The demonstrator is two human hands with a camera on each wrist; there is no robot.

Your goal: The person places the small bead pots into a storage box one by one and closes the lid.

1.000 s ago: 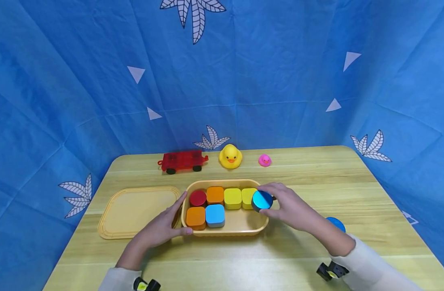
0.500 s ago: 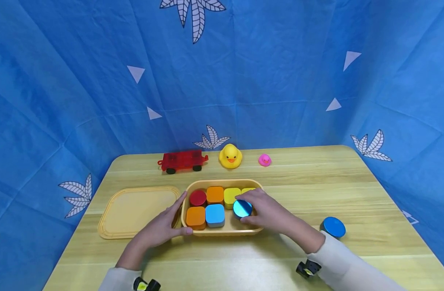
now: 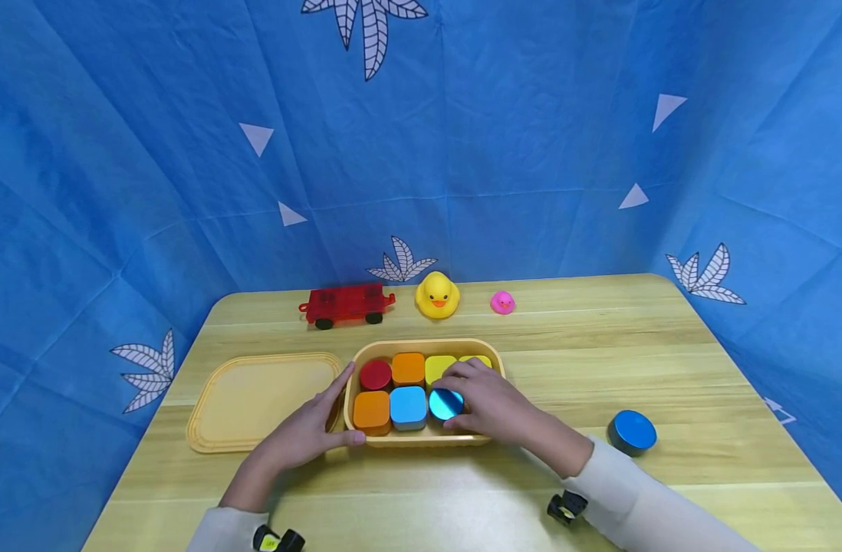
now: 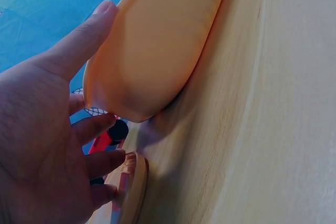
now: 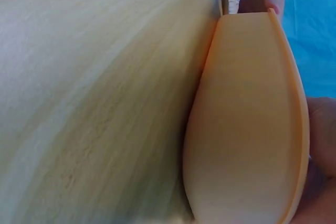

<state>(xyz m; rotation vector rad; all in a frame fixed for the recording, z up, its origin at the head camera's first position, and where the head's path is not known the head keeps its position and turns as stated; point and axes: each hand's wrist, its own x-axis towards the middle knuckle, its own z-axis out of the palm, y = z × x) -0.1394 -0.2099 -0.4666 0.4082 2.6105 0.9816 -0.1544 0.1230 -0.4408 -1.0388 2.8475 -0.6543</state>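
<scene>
A peach plastic box (image 3: 421, 442) holds colored blocks in two rows. In the head view my right hand (image 3: 491, 400) reaches into it, thumb and fingers around a shiny blue round block (image 3: 445, 405). That block sits right beside a light blue square block (image 3: 408, 407). An orange block (image 3: 372, 412) fills the near left corner. Behind them are a red round block (image 3: 376, 374), another orange block (image 3: 409, 369) and two yellow blocks, partly covered by my right hand. My left hand (image 3: 315, 432) rests at the box's left end, thumb and fingers extended along the rim.
A peach lid (image 3: 258, 402) lies left of the box, partly behind my left hand. Another blue round block (image 3: 631, 432) stands to the right. Along the back are a red toy wagon (image 3: 346, 303), a yellow duck (image 3: 437, 295) and a small pink duck (image 3: 502, 302).
My right hand has carried the shiny blue round block leftward and down from the box's right end to beside the light blue block. The left hand has stayed put.
</scene>
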